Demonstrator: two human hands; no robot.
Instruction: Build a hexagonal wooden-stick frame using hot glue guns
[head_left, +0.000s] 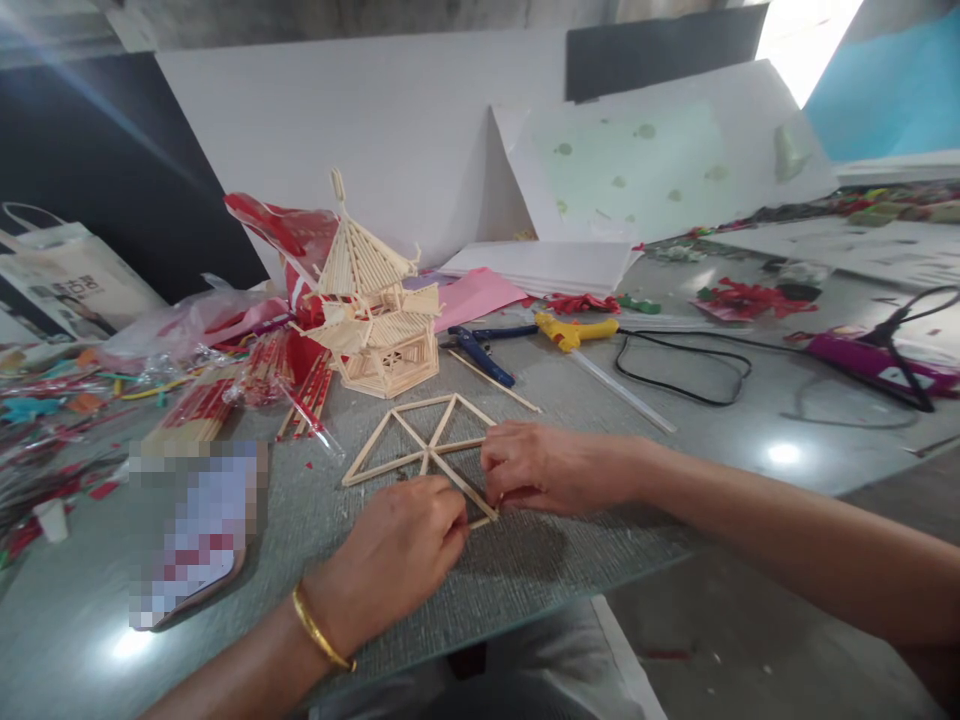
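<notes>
A flat spoked frame of pale wooden sticks (427, 449) lies on the grey tabletop, with several triangular sections meeting at its centre. My left hand (409, 540), with a gold bangle at the wrist, is closed on the frame's near side. At the right side of the frame, my right hand (529, 465) has its fingers curled round the edge sticks. Both hands hide parts of the outer sticks. Behind the frame stands a small stick pagoda (375, 330) with layered roofs. A loose stick (495, 382) lies between the frame and the blue-handled pliers (484, 355).
A yellow glue gun (574, 332) with a clear glue stick and black cable lies beyond my right hand. A purple power strip (877, 362) is at the right. Bundled sticks (199, 405) and a partly pixelated phone (202, 535) are at the left. The table's front edge runs below my hands.
</notes>
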